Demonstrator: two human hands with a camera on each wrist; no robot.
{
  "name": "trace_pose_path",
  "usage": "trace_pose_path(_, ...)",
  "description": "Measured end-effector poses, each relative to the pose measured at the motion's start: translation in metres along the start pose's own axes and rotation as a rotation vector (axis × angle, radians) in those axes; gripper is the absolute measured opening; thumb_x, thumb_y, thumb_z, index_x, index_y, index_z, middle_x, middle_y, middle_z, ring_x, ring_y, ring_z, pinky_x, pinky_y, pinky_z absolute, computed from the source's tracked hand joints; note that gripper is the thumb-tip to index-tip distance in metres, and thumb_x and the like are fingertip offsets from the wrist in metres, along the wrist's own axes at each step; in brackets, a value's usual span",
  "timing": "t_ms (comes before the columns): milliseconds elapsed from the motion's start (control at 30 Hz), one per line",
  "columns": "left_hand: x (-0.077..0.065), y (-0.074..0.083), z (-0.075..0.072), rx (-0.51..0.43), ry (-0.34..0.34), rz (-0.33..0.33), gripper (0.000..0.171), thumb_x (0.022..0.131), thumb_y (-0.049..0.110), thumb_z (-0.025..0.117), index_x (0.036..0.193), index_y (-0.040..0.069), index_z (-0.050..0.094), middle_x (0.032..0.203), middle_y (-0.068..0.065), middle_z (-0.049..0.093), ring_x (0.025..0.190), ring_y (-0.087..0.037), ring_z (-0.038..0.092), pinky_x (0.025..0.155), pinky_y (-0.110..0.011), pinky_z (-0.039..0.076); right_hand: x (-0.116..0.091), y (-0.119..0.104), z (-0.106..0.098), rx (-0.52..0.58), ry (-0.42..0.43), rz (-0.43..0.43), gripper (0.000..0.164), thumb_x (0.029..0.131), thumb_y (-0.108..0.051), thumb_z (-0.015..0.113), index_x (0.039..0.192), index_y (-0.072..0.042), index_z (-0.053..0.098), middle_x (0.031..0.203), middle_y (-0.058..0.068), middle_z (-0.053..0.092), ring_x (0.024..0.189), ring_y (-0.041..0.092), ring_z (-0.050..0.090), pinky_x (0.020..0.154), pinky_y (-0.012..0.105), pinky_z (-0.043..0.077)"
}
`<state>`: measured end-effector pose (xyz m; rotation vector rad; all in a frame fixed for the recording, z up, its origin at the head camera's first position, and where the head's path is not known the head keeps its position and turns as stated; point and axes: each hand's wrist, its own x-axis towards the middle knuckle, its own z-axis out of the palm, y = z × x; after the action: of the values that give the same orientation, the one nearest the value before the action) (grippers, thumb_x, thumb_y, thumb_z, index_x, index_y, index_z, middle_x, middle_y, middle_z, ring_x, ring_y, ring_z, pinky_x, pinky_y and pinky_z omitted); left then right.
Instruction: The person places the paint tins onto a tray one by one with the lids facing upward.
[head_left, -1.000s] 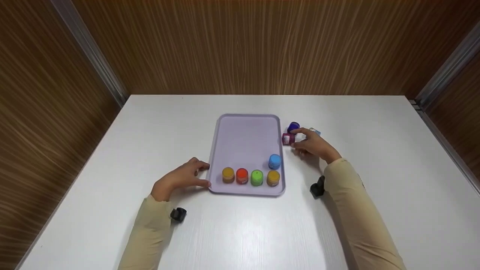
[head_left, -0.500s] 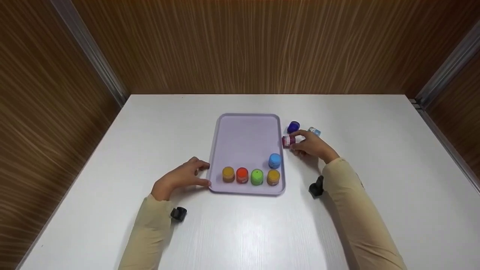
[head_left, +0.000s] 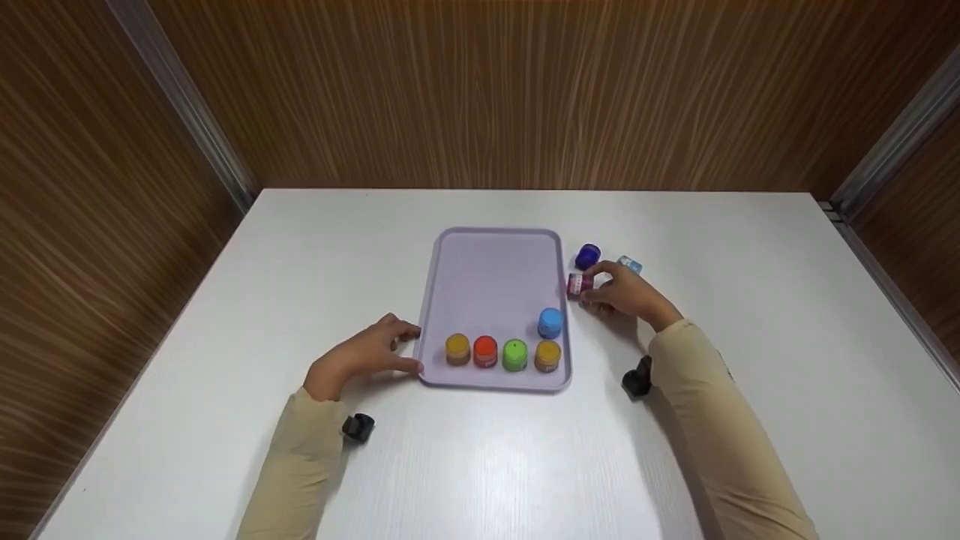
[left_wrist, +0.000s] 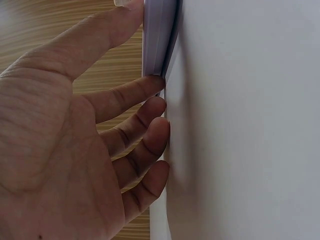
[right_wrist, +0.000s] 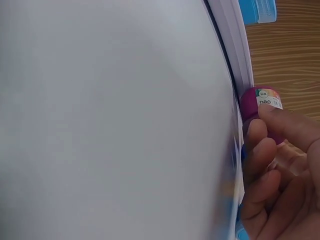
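Note:
My right hand (head_left: 628, 291) pinches a small magenta paint jar (head_left: 577, 285) lying on its side just outside the tray's right edge. The jar's printed label shows in the right wrist view, where the thumb (right_wrist: 285, 122) lies along it and the fingers hide part of it. My left hand (head_left: 361, 354) rests at the left edge of the pale purple tray (head_left: 491, 277), thumb near the front corner and index fingertip at the rim; the other fingers are loosely bent. Along the tray's near side stand brown-yellow (head_left: 457, 350), red (head_left: 485, 352), green (head_left: 515, 355) and yellow (head_left: 547, 356) jars, with a blue jar (head_left: 550, 323) behind the yellow one.
A dark purple jar (head_left: 587, 256) lies beyond the right hand, and a light blue jar (head_left: 630, 264) lies behind its knuckles. The white table (head_left: 337, 247) ends at a wood-grain panel (head_left: 480, 97) at the back.
The right hand's fingers have closed in on the magenta jar, which has shifted slightly toward the person. The left hand and the tray stay put.

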<state>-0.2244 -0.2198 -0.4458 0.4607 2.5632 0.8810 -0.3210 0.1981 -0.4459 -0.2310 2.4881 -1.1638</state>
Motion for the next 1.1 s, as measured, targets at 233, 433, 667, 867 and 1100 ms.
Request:
trace_pose_path(233, -0.001, -0.002, 0.001, -0.001, 0.001, 0.009, 0.069, 0.08, 0.035, 0.075, 0.136, 0.002, 0.052, 0.12, -0.012, 0.048, 0.105, -0.024, 0.045, 0.097, -0.042, 0.038, -0.004, -0.001, -0.002, -0.002, 0.025, -0.028, 0.04, 0.092, -0.015, 0.063, 0.126, -0.001, 0.049, 0.079, 0.002, 0.061, 0.066, 0.011, 0.057, 0.061, 0.024, 0.048)
trace_pose_path(433, -0.001, -0.004, 0.002, 0.025, 0.005, 0.014, 0.067, 0.08, 0.036, 0.074, 0.135, 0.002, 0.053, 0.116, -0.01, 0.049, 0.1, -0.022, 0.045, 0.091, -0.039, 0.039, -0.009, -0.004, -0.005, -0.023, 0.039, -0.054, 0.04, 0.091, -0.019, 0.064, 0.126, -0.004, 0.051, 0.089, 0.01, 0.061, 0.07, 0.017, 0.058, 0.062, 0.028, 0.048)
trace_pose_path(667, -0.002, -0.001, 0.0, 0.0, -0.003, 0.031, 0.07, 0.08, 0.036, 0.074, 0.135, 0.0, 0.052, 0.119, -0.013, 0.049, 0.106, -0.024, 0.046, 0.096, -0.042, 0.038, -0.016, -0.015, -0.009, -0.007, 0.027, -0.096, 0.044, 0.091, -0.027, 0.065, 0.128, -0.007, 0.049, 0.098, 0.02, 0.067, 0.072, 0.018, 0.06, 0.06, 0.027, 0.043)
trace_pose_path(867, -0.001, -0.002, 0.0, 0.011, 0.003, 0.036, 0.069, 0.079, 0.037, 0.074, 0.135, 0.002, 0.052, 0.119, -0.012, 0.049, 0.105, -0.024, 0.046, 0.096, -0.041, 0.039, -0.018, -0.026, -0.008, -0.013, 0.017, -0.112, 0.042, 0.091, -0.026, 0.065, 0.125, -0.005, 0.05, 0.104, 0.017, 0.063, 0.075, 0.015, 0.061, 0.063, 0.027, 0.044)
trace_pose_path(1100, 0.0, 0.0, -0.001, 0.018, 0.008, 0.027, 0.069, 0.078, 0.036, 0.074, 0.135, 0.002, 0.053, 0.119, -0.011, 0.049, 0.104, -0.023, 0.045, 0.095, -0.039, 0.038, -0.02, -0.039, -0.006, -0.034, 0.009, -0.142, 0.043, 0.091, -0.026, 0.065, 0.125, -0.004, 0.05, 0.105, 0.015, 0.059, 0.076, 0.016, 0.06, 0.065, 0.028, 0.045)
